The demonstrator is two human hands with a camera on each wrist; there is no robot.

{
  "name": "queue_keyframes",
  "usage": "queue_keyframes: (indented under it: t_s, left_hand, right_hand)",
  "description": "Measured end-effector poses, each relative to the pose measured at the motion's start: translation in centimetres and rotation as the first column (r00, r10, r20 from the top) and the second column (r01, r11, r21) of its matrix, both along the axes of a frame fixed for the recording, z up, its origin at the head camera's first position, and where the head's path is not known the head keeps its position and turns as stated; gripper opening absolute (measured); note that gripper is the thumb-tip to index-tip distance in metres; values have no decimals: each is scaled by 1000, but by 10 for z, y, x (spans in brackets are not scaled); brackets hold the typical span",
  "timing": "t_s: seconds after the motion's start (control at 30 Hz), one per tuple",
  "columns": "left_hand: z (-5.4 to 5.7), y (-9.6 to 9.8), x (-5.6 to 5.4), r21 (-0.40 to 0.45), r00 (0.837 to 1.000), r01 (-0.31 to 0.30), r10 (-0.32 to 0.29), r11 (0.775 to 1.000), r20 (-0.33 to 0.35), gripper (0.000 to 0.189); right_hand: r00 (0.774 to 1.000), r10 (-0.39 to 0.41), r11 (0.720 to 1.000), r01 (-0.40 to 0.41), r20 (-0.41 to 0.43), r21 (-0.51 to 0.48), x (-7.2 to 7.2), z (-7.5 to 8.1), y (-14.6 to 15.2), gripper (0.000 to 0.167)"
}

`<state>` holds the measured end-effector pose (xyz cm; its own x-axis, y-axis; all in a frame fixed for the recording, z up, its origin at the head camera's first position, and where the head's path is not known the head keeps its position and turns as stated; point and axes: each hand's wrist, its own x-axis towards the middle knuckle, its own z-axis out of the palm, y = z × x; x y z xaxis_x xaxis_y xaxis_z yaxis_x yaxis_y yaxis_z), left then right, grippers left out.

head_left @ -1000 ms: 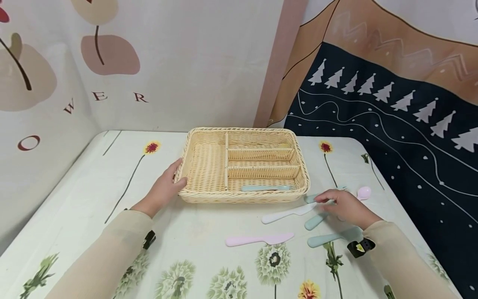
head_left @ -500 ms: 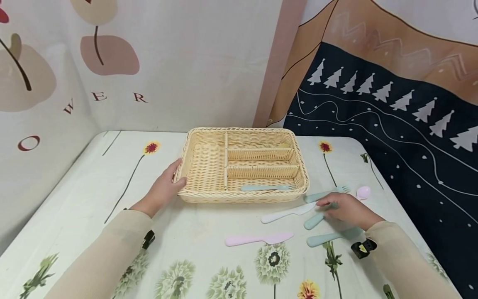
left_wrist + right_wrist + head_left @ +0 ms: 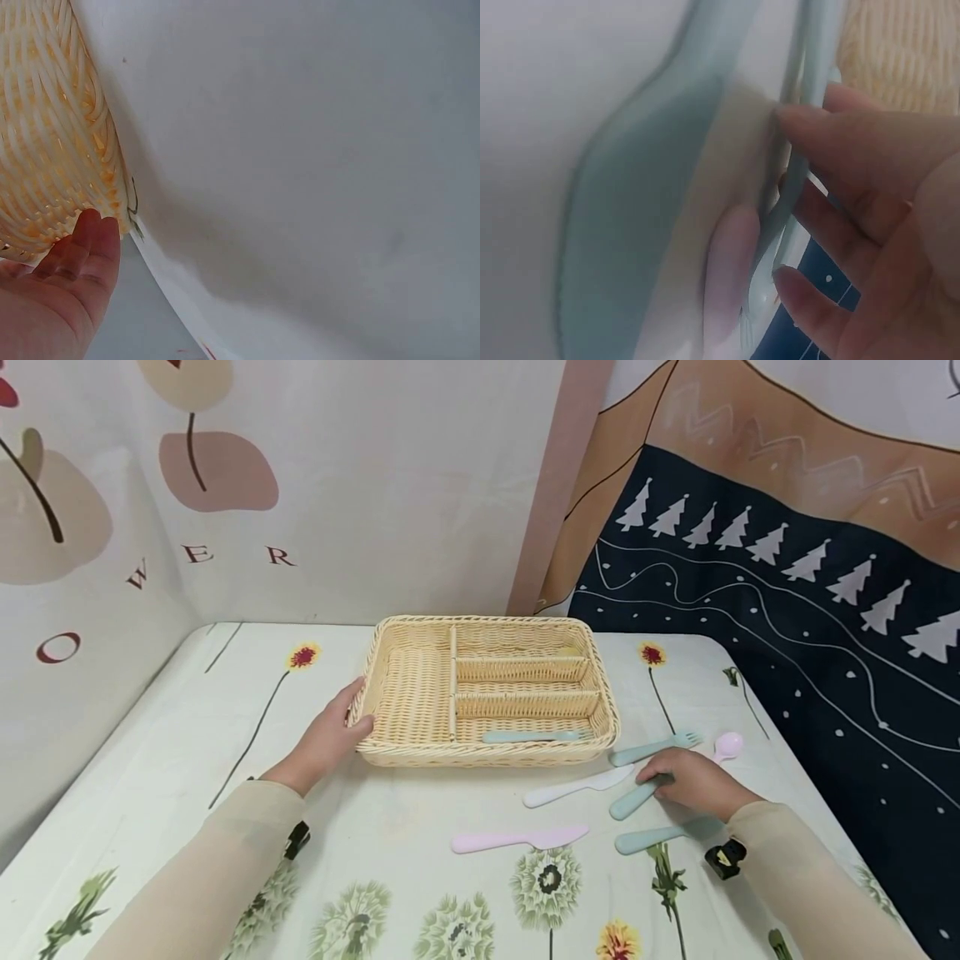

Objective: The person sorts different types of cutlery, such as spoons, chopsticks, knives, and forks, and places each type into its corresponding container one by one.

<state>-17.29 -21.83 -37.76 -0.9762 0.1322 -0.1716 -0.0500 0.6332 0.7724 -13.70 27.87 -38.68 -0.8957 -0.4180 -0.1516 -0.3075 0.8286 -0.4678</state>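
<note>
My left hand grips the left end of a wicker cutlery basket, thumb over the rim; the left wrist view shows the fingers against its outer weave. With thumb and fingers, my right hand pinches a teal utensil by its neck; its head is hidden under the hand in the head view. In the right wrist view the utensil's curved neck runs between thumb and fingers. Close around this hand lie a teal fork, a white knife, a pink spoon and a teal knife.
A pink knife lies nearer the front of the flower-print tablecloth. Inside the basket's front right compartment rests a light blue utensil. Dividers split the basket into several compartments. Printed cloths hang behind the table.
My right hand has drawn back slightly from over the teal fork and lowered onto the teal utensil, its fingers closing round the neck. The left hand stays on the basket.
</note>
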Motion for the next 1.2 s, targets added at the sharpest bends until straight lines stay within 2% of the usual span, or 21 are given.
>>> queue_keyframes:
  t_s: [0.23,0.57,0.93,1.2]
  left_hand:
    - [-3,-2,-2,-6,1000,-10,10,1000,4,74]
    - [-3,-2,-1,-3,1000,-5,5,1000,-3,74]
    - [0,0,1,11,1000,-2,2,1000,-7,74]
    - [2,1,2,4,1000,-5,5,1000,-9,74]
  right_hand:
    - [999,34,998,-32,-38,59,-1,0,-4,30]
    - [998,14,997,-9,-66,73,1,-2,-7,27]
    - [991,-112,992,107,-67,-66,6,10,-2,26]
    - [977,-200,963,210,72,-168,5,22,-3,23]
